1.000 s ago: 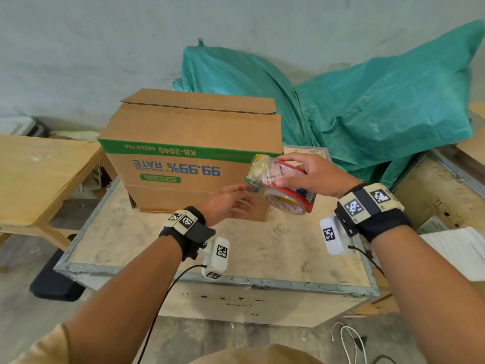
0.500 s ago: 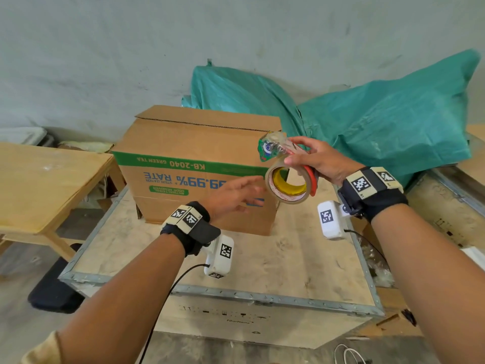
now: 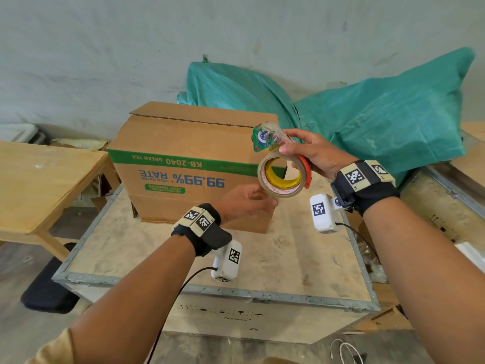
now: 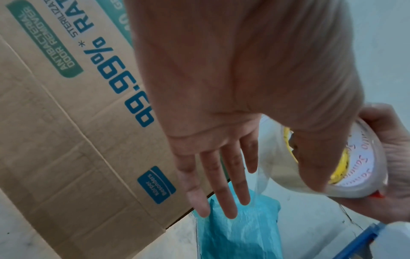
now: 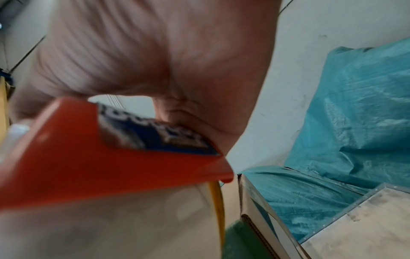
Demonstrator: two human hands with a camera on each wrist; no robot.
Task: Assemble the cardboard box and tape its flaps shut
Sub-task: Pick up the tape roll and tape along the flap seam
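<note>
A brown cardboard box (image 3: 183, 143) with its green and blue print upside down stands on a wooden crate (image 3: 288, 258), top flaps folded down. My right hand (image 3: 291, 155) grips a clear tape roll (image 3: 282, 177) with a red cutter (image 3: 305, 169) in front of the box's right corner. It also holds a crumpled clear wrapper (image 3: 265, 136). My left hand (image 3: 262, 203) reaches up under the roll. In the left wrist view its fingers (image 4: 221, 184) are straight and its thumb touches the tape roll (image 4: 359, 166). The red cutter (image 5: 88, 149) fills the right wrist view.
A green tarp (image 3: 380, 122) is heaped behind and right of the box, against the wall. A low wooden table (image 3: 39, 179) stands to the left. The crate's metal-edged rim (image 3: 236, 292) runs close in front of me. More crates and papers lie at the right.
My right hand has lifted the tape roll and turned its hole towards me. My left hand has risen from the box's front face up to the roll.
</note>
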